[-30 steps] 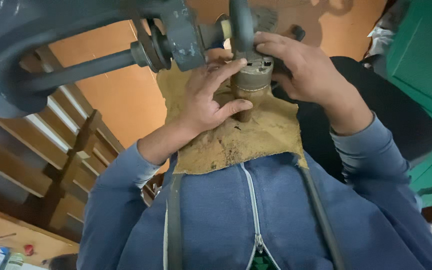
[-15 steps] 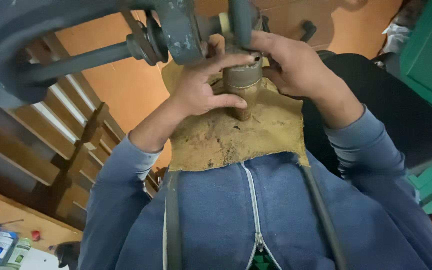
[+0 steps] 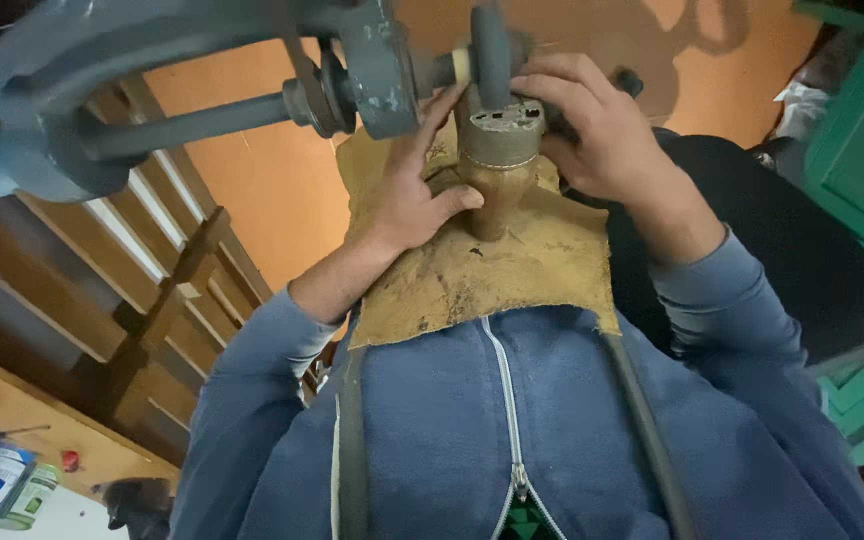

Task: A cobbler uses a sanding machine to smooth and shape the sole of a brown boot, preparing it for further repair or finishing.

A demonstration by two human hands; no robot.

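Left fingers (image 3: 430, 120) partly behind blurred grey machine (image 3: 372, 60)

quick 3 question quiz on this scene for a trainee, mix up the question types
1. True or false: both hands touch the brown shoe held up against the grey machine.
2. Which hand has its thumb pressed on the shoe's narrow lower part? A. left hand B. right hand
3. Fill in: the tan leather apron lies over a ____ zip-up jacket.

Key: 1 true; 2 A; 3 blue.
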